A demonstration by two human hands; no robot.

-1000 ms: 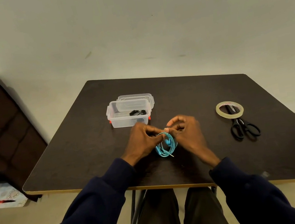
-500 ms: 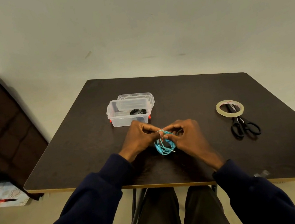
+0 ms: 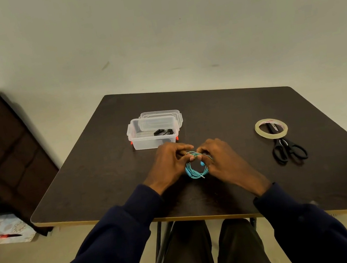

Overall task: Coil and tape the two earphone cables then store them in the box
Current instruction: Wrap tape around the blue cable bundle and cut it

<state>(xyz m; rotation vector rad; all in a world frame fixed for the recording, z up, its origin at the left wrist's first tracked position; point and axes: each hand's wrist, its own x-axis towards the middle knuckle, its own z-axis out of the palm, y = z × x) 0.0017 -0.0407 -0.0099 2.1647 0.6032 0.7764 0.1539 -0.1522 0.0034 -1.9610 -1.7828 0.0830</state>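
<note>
Both hands on blue cable point(image 3: 195, 168) coil, above table point(image 3: 106, 177) just before box point(image 3: 153, 132) — left hand point(image 3: 169, 166) pinching top, right hand point(image 3: 221, 160) pinching other side. Black cable point(image 3: 163, 132) in box already. Step: coiling second. Next — tape point(image 3: 271, 128), one hand must free up without coil springing loose.

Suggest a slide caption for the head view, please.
Left hand and right hand grip a coiled blue earphone cable near box, tape roll and scissors.
</note>
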